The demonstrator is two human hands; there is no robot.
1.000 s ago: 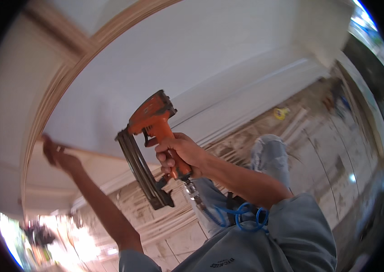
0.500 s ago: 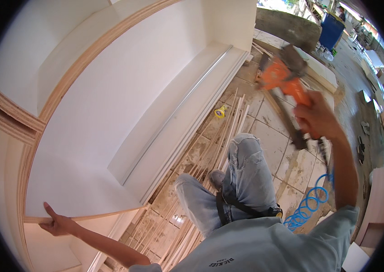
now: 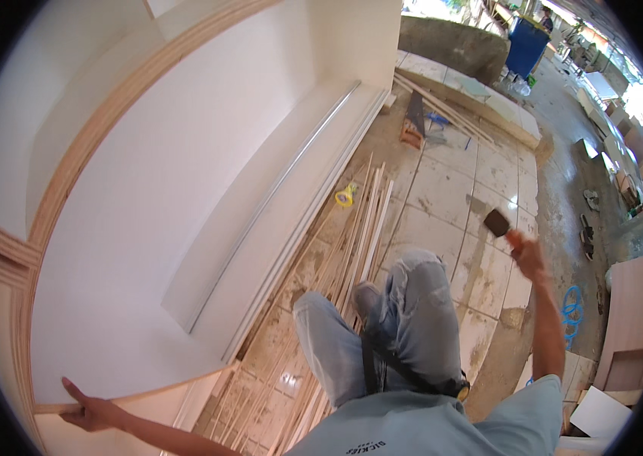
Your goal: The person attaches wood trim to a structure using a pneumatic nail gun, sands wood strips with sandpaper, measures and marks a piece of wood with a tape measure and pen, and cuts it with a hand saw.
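Observation:
At the lower left, my left hand [image 3: 92, 413] grips the front edge of a white cabinet panel [image 3: 131, 346], thumb on top and fingers curled beneath. The panel is part of a large white cabinet with bare plywood edges [image 3: 59, 178]. Out to the right, above the tiles, my right hand [image 3: 532, 258] is closed round the orange handle of a nail gun [image 3: 497, 223]. Its dark cap shows end-on, and the rest of the tool is hidden below. A blue coiled hose [image 3: 572, 306] hangs beside my right forearm.
Thin wood strips [image 3: 367, 228] lie along the cabinet's lower side, with a yellow round item [image 3: 345, 196] near them. A handsaw [image 3: 413, 121] rests farther off. Boards [image 3: 633, 323] stand at right. A blue bin [image 3: 526, 45] and a person [image 3: 546, 18] are in the background.
My right hand has lowered and turned the nail gun, uncovering the handsaw. The hose has shifted right. My left hand keeps its hold on the panel edge while the view shifts slightly.

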